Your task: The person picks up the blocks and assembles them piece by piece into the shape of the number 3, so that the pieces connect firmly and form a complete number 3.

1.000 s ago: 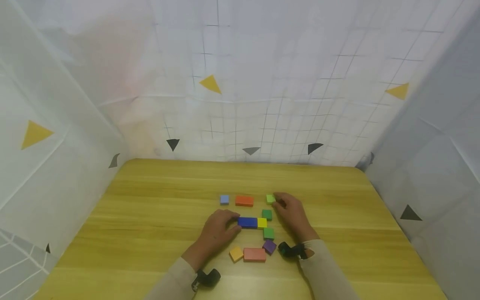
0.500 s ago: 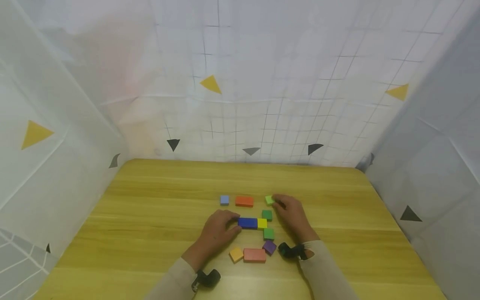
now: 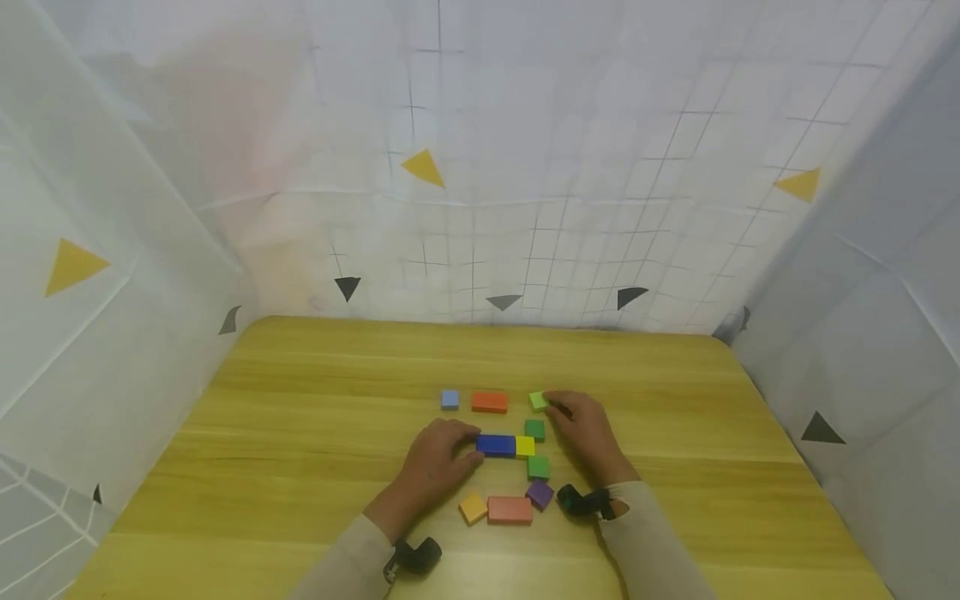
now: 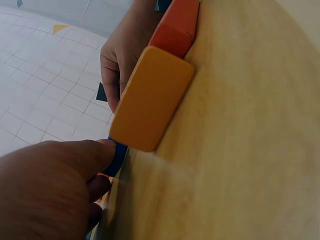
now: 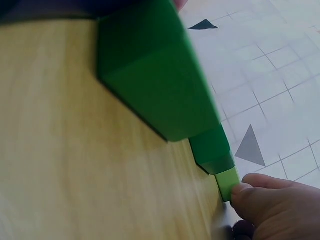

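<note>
Thumb and fingers of my left hand (image 3: 435, 457) pinch the left end of a dark blue rectangular block (image 3: 496, 446), whose right end meets a yellow square block (image 3: 525, 447). My right hand (image 3: 583, 425) pinches a light green block (image 3: 538, 402), turned slightly askew, between thumb and fingers. The right wrist view also shows this light green block (image 5: 227, 184) at the thumb tip. One green block (image 3: 535, 430) lies just beyond the yellow one, and another green block (image 3: 537, 467) just nearer.
A light blue block (image 3: 449, 400) and an orange-red rectangular block (image 3: 490, 402) lie farther back. Closer to me are an orange block (image 3: 472, 508), a pink-red rectangular block (image 3: 510, 510) and a purple block (image 3: 539, 494). White cloth (image 3: 480, 208) hangs behind the wooden table (image 3: 300, 375).
My right hand has shifted the light green block slightly to the left and toward me, turning it a little. The left hand and the other blocks have stayed put.
</note>
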